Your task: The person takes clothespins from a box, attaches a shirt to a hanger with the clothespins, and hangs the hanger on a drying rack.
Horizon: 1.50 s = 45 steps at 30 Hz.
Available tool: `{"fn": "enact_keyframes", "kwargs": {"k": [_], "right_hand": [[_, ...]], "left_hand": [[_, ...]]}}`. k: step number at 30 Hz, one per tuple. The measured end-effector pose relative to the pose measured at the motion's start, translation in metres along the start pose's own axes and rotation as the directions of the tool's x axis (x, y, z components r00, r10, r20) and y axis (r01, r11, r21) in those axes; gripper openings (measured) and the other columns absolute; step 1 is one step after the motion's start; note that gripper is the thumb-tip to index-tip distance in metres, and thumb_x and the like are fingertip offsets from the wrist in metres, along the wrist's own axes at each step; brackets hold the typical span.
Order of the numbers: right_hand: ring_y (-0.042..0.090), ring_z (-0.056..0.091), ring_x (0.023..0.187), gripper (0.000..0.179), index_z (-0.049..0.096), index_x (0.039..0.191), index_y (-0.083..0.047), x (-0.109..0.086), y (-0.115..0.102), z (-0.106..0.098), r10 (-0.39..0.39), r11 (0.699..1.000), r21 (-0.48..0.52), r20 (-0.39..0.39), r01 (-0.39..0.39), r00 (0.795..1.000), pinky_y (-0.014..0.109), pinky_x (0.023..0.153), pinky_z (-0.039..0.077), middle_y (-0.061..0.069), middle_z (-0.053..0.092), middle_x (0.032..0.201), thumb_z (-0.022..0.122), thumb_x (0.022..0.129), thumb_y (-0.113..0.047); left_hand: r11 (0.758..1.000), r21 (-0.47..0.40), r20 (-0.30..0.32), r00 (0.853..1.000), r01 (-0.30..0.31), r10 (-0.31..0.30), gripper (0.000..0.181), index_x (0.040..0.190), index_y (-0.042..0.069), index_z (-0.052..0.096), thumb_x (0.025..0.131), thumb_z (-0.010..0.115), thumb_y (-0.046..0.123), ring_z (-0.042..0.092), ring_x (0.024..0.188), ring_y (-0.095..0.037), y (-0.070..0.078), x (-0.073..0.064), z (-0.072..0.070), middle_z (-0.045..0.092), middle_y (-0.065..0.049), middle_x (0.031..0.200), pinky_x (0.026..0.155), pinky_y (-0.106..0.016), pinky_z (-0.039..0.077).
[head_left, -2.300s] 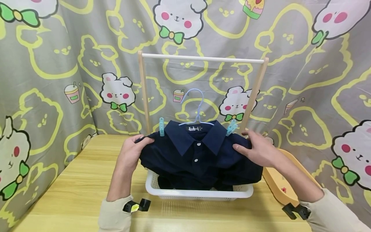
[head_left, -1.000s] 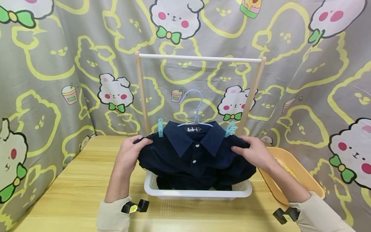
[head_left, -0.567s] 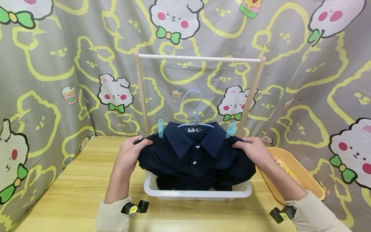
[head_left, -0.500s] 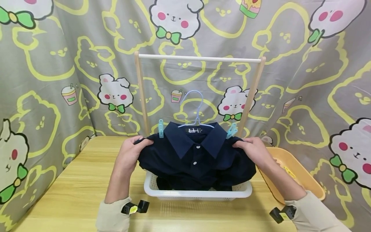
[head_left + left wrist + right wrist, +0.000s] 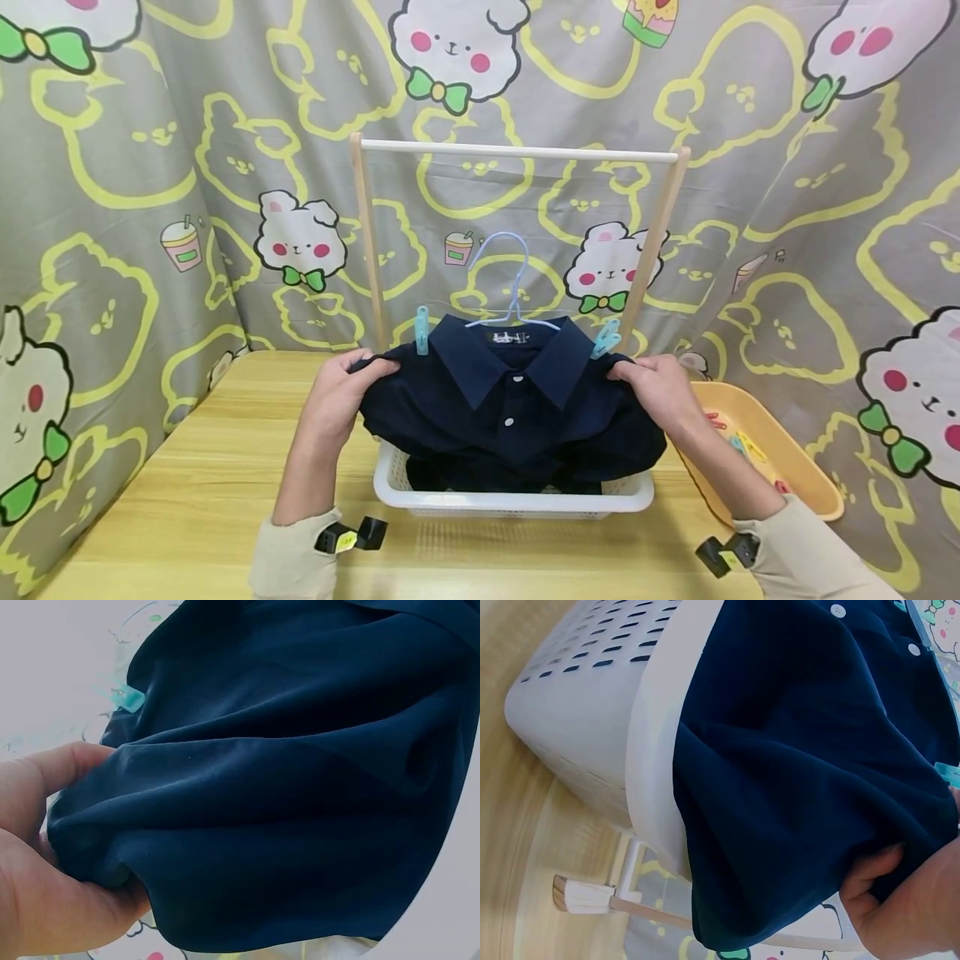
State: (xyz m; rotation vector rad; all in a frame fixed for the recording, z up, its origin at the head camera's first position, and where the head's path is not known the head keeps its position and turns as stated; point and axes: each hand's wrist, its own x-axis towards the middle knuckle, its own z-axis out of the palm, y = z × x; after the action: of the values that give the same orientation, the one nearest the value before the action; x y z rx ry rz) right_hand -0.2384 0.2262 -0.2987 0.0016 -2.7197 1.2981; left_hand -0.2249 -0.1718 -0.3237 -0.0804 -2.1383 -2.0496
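Note:
A navy collared shirt (image 5: 510, 417) hangs on a light-blue wire hanger (image 5: 517, 283), its lower part bunched in the white basket (image 5: 517, 500). My left hand (image 5: 337, 396) pinches the shirt's left-side shoulder between thumb and fingers, the thumb in front. On the other shoulder, my right hand (image 5: 663, 392) pinches the cloth just outside a turquoise clothespin (image 5: 606, 337). A second turquoise clothespin (image 5: 422, 331) stands upright on the shoulder near my left hand. In the left wrist view, folds of the shirt (image 5: 285, 787) fill the space beside the fingers. The right wrist view shows curled fingers (image 5: 870, 874) against the cloth.
Behind the shirt stands a wooden rack with a white rail (image 5: 517, 151); the hanger hook is below the rail. At the right, partly behind my forearm, an orange tray (image 5: 813, 475) holds several coloured clothespins. A patterned curtain (image 5: 300, 150) surrounds the wooden table (image 5: 202, 467).
My right hand has moved inward from spread fingers to a pinch on the shoulder by the clothespin. The left hand keeps its hold. More of the orange tray now shows.

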Motion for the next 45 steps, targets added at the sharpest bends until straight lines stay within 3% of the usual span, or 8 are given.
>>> {"fn": "enact_keyframes", "kwargs": {"k": [3, 5, 12, 17, 24, 35, 42, 45], "right_hand": [[0.024, 0.062, 0.092, 0.045, 0.070, 0.058, -0.014, -0.0003, -0.0019, 0.0002, 0.008, 1.000, -0.008, -0.007, -0.008, 1.000, 0.036, 0.086, 0.045, -0.004, 0.064, 0.066, 0.060, 0.096, -0.035], [0.021, 0.061, 0.089, 0.045, 0.070, 0.057, -0.015, -0.0004, -0.0028, 0.0001, 0.001, 1.000, -0.012, -0.015, -0.001, 1.000, 0.034, 0.084, 0.045, -0.007, 0.061, 0.063, 0.060, 0.096, -0.035], [0.021, 0.062, 0.089, 0.044, 0.075, 0.063, -0.010, -0.0005, -0.0022, -0.0006, -0.023, 1.000, -0.003, -0.029, 0.023, 0.999, 0.034, 0.084, 0.046, -0.003, 0.066, 0.066, 0.060, 0.097, -0.034], [0.024, 0.063, 0.096, 0.040, 0.080, 0.072, -0.011, -0.0008, -0.0009, -0.0008, -0.029, 1.000, -0.008, -0.034, 0.029, 0.999, 0.036, 0.086, 0.046, -0.002, 0.074, 0.078, 0.060, 0.097, -0.035], [0.023, 0.059, 0.084, 0.047, 0.069, 0.058, -0.011, -0.0018, -0.0007, -0.0005, -0.019, 0.999, -0.027, -0.036, 0.018, 0.999, 0.033, 0.079, 0.045, -0.005, 0.052, 0.059, 0.060, 0.097, -0.036], [0.025, 0.062, 0.096, 0.038, 0.082, 0.082, -0.010, -0.0025, 0.0010, -0.0013, -0.021, 1.000, -0.022, -0.048, 0.020, 0.999, 0.037, 0.085, 0.044, 0.000, 0.075, 0.083, 0.060, 0.097, -0.037], [0.030, 0.064, 0.104, 0.035, 0.083, 0.092, -0.010, -0.0039, 0.0027, -0.0018, -0.023, 0.999, -0.034, -0.050, 0.022, 0.998, 0.045, 0.092, 0.046, 0.011, 0.077, 0.103, 0.060, 0.097, -0.035], [0.029, 0.064, 0.103, 0.034, 0.083, 0.092, -0.010, -0.0047, 0.0032, -0.0023, -0.024, 0.999, -0.041, -0.058, 0.022, 0.998, 0.043, 0.091, 0.046, 0.010, 0.077, 0.104, 0.060, 0.096, -0.035]], "left_hand": [[1.000, -0.009, 0.001, 1.000, -0.007, 0.007, 0.039, 0.062, 0.012, 0.048, 0.093, 0.072, 0.017, 0.058, 0.064, -0.017, 0.0004, -0.0002, -0.0007, 0.044, 0.004, 0.056, 0.062, -0.026, 0.049], [1.000, -0.010, -0.002, 1.000, -0.010, 0.010, 0.040, 0.062, 0.012, 0.049, 0.093, 0.073, 0.017, 0.058, 0.066, -0.017, 0.0006, -0.0003, -0.0012, 0.044, 0.004, 0.056, 0.062, -0.026, 0.049], [1.000, -0.001, -0.005, 1.000, -0.008, 0.008, 0.040, 0.063, 0.012, 0.049, 0.093, 0.074, 0.020, 0.057, 0.077, -0.019, 0.0012, -0.0008, -0.0023, 0.041, 0.004, 0.058, 0.066, -0.028, 0.048], [1.000, 0.009, -0.004, 1.000, -0.010, 0.010, 0.040, 0.064, 0.011, 0.048, 0.093, 0.074, 0.021, 0.056, 0.079, -0.020, 0.0012, -0.0009, -0.0028, 0.040, 0.003, 0.058, 0.067, -0.028, 0.047], [1.000, 0.022, 0.002, 1.000, -0.011, 0.011, 0.038, 0.066, 0.011, 0.050, 0.093, 0.074, 0.022, 0.057, 0.080, -0.020, 0.0019, -0.0012, -0.0030, 0.042, 0.003, 0.060, 0.069, -0.028, 0.048], [0.999, 0.049, -0.024, 1.000, -0.011, 0.012, 0.039, 0.067, 0.010, 0.051, 0.092, 0.076, 0.025, 0.056, 0.080, -0.022, 0.0027, -0.0011, -0.0022, 0.042, 0.002, 0.060, 0.069, -0.030, 0.047], [0.998, 0.050, -0.023, 0.999, -0.022, 0.023, 0.032, 0.071, 0.009, 0.057, 0.093, 0.075, 0.024, 0.054, 0.086, -0.021, 0.0033, -0.0021, -0.0028, 0.049, 0.001, 0.068, 0.071, -0.029, 0.048], [0.998, 0.054, -0.021, 0.999, -0.040, 0.041, 0.027, 0.078, 0.006, 0.062, 0.094, 0.074, 0.025, 0.054, 0.089, -0.021, 0.0038, -0.0017, -0.0041, 0.054, 0.000, 0.076, 0.075, -0.029, 0.048]]}}
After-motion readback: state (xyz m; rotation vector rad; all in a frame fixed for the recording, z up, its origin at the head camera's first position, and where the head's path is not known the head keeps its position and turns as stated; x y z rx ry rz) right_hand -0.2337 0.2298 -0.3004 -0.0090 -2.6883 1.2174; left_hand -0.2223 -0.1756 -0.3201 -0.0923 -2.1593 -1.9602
